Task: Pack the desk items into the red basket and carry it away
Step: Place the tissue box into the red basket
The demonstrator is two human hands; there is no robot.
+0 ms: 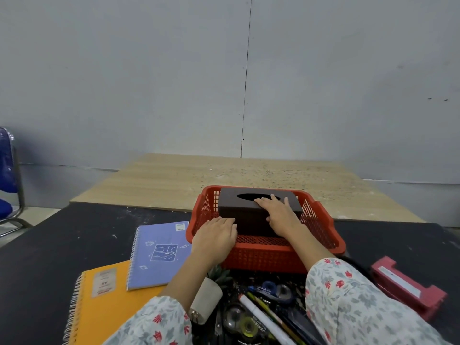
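Note:
The red basket (321,215) stands on the black desk, with a dark brown tissue box (239,215) inside it at the far side. My right hand (278,215) lies on the box's near top edge, fingers straight on the lid and thumb against the front face. My left hand (216,237) rests flat over the basket's near left rim, its fingertips by the box's lower left corner. Left of the basket lie a blue spiral notebook (159,255) and an orange spiral notebook (104,302).
Near me lie a small grey plant pot on its side (207,297), tape rolls (273,290) and several pens and markers (263,317). A red plastic holder (408,287) sits at the right. A wooden board (224,180) lies beyond the desk, a chair (7,175) at the far left.

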